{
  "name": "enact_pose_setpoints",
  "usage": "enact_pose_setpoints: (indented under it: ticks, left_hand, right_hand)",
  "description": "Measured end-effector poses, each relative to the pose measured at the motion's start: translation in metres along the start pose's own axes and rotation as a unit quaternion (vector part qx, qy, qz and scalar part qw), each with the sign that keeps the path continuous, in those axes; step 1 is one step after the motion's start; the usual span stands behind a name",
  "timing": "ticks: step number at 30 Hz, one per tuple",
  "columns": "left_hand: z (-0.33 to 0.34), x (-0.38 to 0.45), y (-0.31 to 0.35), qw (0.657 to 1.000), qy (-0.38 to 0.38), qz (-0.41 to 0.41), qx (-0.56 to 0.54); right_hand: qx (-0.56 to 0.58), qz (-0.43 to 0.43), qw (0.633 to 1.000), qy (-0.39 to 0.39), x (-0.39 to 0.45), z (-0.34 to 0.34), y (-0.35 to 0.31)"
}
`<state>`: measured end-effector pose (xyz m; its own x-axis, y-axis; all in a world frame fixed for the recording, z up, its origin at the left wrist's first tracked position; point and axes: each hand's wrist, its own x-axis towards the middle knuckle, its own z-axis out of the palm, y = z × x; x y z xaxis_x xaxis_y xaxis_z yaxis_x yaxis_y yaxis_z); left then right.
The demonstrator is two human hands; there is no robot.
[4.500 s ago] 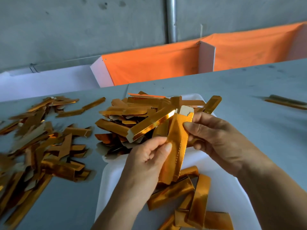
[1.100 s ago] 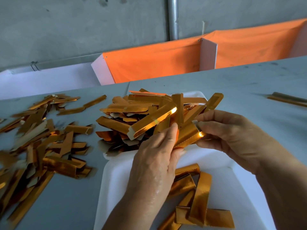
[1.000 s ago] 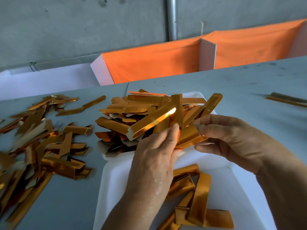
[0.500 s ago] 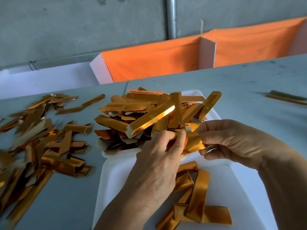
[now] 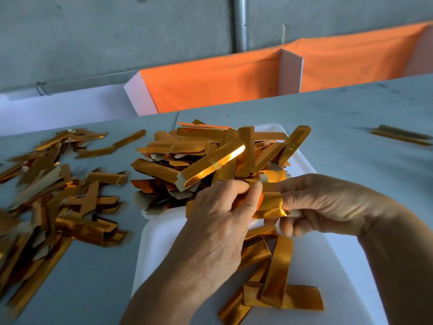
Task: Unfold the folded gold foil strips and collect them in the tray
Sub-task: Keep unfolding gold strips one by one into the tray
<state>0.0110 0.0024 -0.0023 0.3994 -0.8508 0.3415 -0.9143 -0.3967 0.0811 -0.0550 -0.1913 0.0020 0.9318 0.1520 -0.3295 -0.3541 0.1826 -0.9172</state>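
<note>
— What are the hands doing right now?

— I am watching both hands working on one gold foil strip (image 5: 269, 206) above the near white tray (image 5: 159, 240). The left hand (image 5: 218, 231) is pinching the strip's left part; its fingers are curling over the foil and the thumb (image 5: 251, 198) is pressing on top. The right hand (image 5: 328, 207) is pinching the right end between the thumb and the index finger, and its other fingers are bending underneath.

— Is the strip flat?

— Not fully. It is lying nearly horizontal between the hands, and I am seeing a crease and a bright reflection near the right fingertips. How far it is opened I cannot tell.

— And the other strips?

— A few opened strips (image 5: 276, 277) are lying crossed in the near tray, below the hands. A big heap of folded strips (image 5: 210, 156) is sitting on a second white tray (image 5: 302, 165) behind it, touching the near tray's far edge. More loose strips (image 5: 54, 195) are lying scattered on the grey table (image 5: 351, 118) at the left, and one separate strip (image 5: 400, 134) is lying far right. Orange fabric (image 5: 210, 80) is hanging behind the table.
</note>
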Motion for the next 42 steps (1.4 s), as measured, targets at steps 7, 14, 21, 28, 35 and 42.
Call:
enact_pose_setpoints:
  ticks: [7, 14, 21, 28, 35, 42]
  left_hand:
    - [0.0050, 0.0030, 0.0011, 0.999, -0.039, -0.001, 0.018]
    - [-0.0023, -0.0006, 0.0015, 0.995, 0.043, -0.014, -0.090]
    - [-0.0017, 0.0001, -0.0023, 0.987, 0.029, 0.009, -0.157]
    - [-0.0011, 0.0002, -0.0040, 0.982, 0.043, 0.010, -0.185]
    - [-0.0006, -0.0006, -0.0052, 0.970, 0.077, -0.017, -0.231]
    - [0.0002, 0.0002, -0.0070, 0.964, 0.127, -0.047, -0.230]
  right_hand:
    - [-0.157, -0.025, 0.984, 0.080, 0.0018, 0.0055, -0.0032]
    - [-0.122, -0.012, 0.991, 0.055, 0.0031, 0.0018, -0.0018]
    - [-0.029, -0.017, 0.997, 0.066, -0.0010, -0.0008, -0.0028]
    - [-0.012, -0.039, 0.996, 0.075, -0.0039, 0.0017, -0.0049]
    - [-0.010, -0.077, 0.986, 0.151, 0.0004, 0.0017, -0.0047]
    - [0.016, -0.114, 0.983, 0.141, 0.0017, 0.0034, -0.0020]
